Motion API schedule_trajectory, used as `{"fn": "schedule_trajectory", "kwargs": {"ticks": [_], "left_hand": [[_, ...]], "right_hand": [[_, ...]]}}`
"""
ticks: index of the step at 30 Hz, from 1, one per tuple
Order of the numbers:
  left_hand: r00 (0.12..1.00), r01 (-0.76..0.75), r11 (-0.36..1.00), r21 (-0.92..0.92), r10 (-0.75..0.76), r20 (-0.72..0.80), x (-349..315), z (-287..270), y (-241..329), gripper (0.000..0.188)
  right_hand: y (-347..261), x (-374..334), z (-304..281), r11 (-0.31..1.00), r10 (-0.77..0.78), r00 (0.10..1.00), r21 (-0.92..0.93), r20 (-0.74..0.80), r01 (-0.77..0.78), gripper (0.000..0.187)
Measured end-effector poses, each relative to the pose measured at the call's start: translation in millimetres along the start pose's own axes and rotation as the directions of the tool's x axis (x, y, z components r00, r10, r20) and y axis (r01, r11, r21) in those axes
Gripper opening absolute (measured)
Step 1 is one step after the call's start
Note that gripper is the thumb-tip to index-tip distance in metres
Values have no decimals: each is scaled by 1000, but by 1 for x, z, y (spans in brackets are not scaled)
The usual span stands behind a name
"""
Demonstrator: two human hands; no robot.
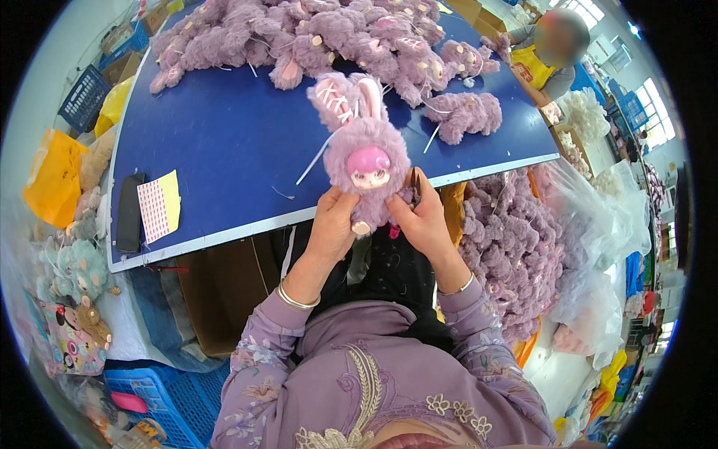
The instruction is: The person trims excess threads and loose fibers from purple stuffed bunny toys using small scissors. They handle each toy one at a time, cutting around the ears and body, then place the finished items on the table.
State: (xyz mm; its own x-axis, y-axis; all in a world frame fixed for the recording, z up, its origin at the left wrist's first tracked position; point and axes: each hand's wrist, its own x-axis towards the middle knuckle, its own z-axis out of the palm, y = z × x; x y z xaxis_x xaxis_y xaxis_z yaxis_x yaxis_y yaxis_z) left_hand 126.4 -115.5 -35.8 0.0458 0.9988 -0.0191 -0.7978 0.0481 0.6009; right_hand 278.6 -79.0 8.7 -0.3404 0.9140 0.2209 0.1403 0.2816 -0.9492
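A purple plush bunny doll (363,153) with long laced ears and a pink-fringed doll face is held upright at the table's near edge, facing me. My left hand (331,224) grips its lower body from the left, thumb pressed on the fur. My right hand (425,224) pinches the other side. A dark pointed tool, seemingly thread snips (416,179), sticks up from the right fingers; its handle is mostly hidden, with a bit of bright pink below. A loose white string (314,159) hangs off the doll's left side over the blue table (224,165).
Many purple plush dolls (299,37) are heaped at the table's far side, one plush piece (465,117) nearer. A dark case (130,213) and sticker sheet (159,206) lie left. Right of me stands a big pile of purple plush (512,247). A co-worker (550,60) sits far right.
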Motion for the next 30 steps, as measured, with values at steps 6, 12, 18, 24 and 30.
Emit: {"fn": "schedule_trajectory", "kwargs": {"ticks": [6, 12, 18, 24, 30], "left_hand": [[1000, -13, 995, 100, 15, -24, 6, 16, -6, 35], [990, -98, 954, 283, 66, 122, 13, 22, 16, 56], [998, -48, 950, 308, 35, 50, 15, 14, 12, 40], [996, 9, 943, 334, -38, 82, 21, 14, 1, 29], [996, 27, 906, 422, -62, 70, 21, 8, 1, 26]], "right_hand": [[9, 0, -12, 982, -52, 986, 171, -156, 79, 9], [-8, 2, -123, 749, -254, 615, 250, -747, 614, 18], [-6, 40, -173, 926, -346, 736, -88, -582, 366, 39], [63, 88, -120, 665, -274, 890, -740, -364, -98, 48], [73, 102, -129, 850, -261, 871, -527, -416, 3, 21]]}}
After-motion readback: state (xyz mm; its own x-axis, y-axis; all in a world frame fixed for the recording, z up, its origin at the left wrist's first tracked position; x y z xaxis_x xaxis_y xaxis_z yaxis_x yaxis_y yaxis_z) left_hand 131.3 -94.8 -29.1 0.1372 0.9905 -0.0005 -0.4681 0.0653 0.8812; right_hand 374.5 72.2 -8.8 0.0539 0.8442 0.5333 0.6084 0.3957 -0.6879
